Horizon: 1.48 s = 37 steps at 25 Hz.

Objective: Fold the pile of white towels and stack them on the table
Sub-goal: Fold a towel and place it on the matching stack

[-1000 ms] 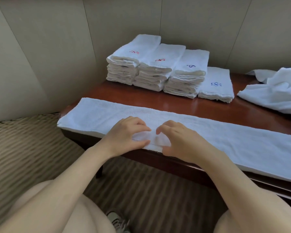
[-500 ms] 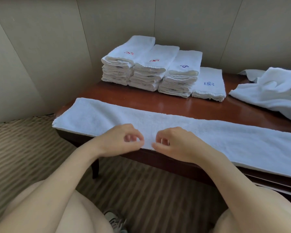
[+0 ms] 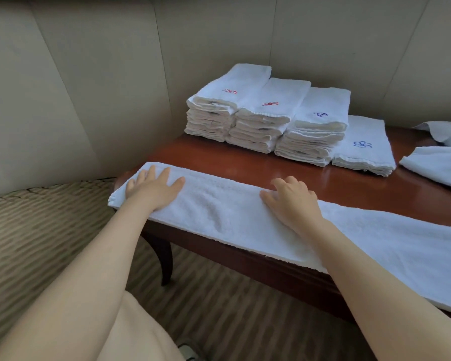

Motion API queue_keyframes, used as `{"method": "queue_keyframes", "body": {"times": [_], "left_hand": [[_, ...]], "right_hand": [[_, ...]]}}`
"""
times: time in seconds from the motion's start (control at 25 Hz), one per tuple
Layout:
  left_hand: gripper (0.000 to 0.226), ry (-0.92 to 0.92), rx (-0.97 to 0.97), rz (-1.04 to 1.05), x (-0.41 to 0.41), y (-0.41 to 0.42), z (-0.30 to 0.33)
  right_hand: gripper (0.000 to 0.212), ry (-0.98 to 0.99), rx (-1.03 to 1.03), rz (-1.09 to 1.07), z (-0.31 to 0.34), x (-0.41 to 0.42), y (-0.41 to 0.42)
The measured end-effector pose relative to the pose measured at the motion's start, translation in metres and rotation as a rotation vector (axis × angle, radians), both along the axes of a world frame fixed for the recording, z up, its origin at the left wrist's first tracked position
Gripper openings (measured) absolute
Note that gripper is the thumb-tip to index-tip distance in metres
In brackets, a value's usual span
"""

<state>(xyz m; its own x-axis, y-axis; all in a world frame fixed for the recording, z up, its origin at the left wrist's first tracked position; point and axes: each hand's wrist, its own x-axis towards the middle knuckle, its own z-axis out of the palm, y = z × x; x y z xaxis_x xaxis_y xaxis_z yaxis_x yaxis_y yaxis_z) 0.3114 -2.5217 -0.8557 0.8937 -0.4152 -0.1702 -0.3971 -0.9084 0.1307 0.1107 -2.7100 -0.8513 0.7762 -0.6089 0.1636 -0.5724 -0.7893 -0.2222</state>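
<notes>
While a long white towel (image 3: 232, 212), folded lengthwise into a narrow strip, lies along the near edge of a dark reddish wooden table (image 3: 219, 157), a person seen from above rests both bare hands on it. The left hand (image 3: 154, 187) lies flat, palm down, on the strip's left end near the table's left corner, its fingers straight and slightly spread, gripping nothing. The right hand (image 3: 290, 201) rests palm down further along the strip, near its middle as seen here, with the fingers lightly bent at the knuckles and their tips pressing on the far edge of the cloth; it does not clutch the fabric. The two hands are well apart. The strip runs on to the right and out of view, its near edge overhanging the table's front edge a little. At the back of the table, against a pale panelled wall (image 3: 89, 87), stand stacks of folded white towels (image 3: 266, 118) side by side: three tall stacks touching one another, the two on the left topped with red embroidery and the third with blue. Just beside them on the right lies a low stack (image 3: 365, 149), also marked in blue. Further right, at the picture's edge, sits a loose heap of unfolded white towels (image 3: 440, 162). Below the table, striped beige carpet (image 3: 37, 230) covers the floor, and one curved table leg (image 3: 164, 259) shows.
</notes>
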Motion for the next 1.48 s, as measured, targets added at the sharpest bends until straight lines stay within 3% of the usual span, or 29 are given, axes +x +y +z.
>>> {"method": "queue_keyframes", "body": {"times": [0.16, 0.36, 0.6, 0.76, 0.88, 1.0, 1.08, 1.32, 1.48], "left_hand": [[0.058, -0.168, -0.175, 0.237, 0.030, 0.011, 0.007], [0.047, -0.077, -0.317, 0.211, 0.065, 0.012, 0.016], [0.040, -0.295, -0.263, 0.121, 0.091, -0.026, 0.005], [0.044, -0.439, -0.198, 0.178, 0.096, -0.038, 0.002], [0.060, -0.499, -0.188, -0.063, 0.048, -0.074, 0.011], [0.054, -0.260, -0.272, -0.552, -0.058, -0.131, 0.009], [0.053, -0.131, -0.219, -0.746, -0.120, -0.149, 0.001], [0.070, -0.037, -0.030, -0.822, -0.165, -0.153, -0.003], [0.070, -0.013, -0.031, -1.016, -0.226, -0.177, 0.000]], "right_hand": [[0.042, 0.009, 0.032, 0.014, -0.002, 0.017, -0.009], [0.046, -0.007, 0.077, -0.006, -0.003, 0.031, -0.019], [0.047, -0.098, -0.017, -0.069, -0.007, 0.060, -0.034], [0.043, -0.139, -0.043, -0.048, -0.011, 0.075, -0.043], [0.038, -0.118, -0.025, -0.025, -0.012, 0.058, -0.047], [0.037, -0.036, 0.021, 0.028, -0.015, 0.010, -0.047], [0.043, 0.070, 0.043, -0.004, -0.014, -0.030, -0.054], [0.053, 0.186, 0.142, -0.341, -0.005, -0.174, -0.109], [0.052, 0.152, 0.154, -0.530, -0.008, -0.252, -0.138]]}}
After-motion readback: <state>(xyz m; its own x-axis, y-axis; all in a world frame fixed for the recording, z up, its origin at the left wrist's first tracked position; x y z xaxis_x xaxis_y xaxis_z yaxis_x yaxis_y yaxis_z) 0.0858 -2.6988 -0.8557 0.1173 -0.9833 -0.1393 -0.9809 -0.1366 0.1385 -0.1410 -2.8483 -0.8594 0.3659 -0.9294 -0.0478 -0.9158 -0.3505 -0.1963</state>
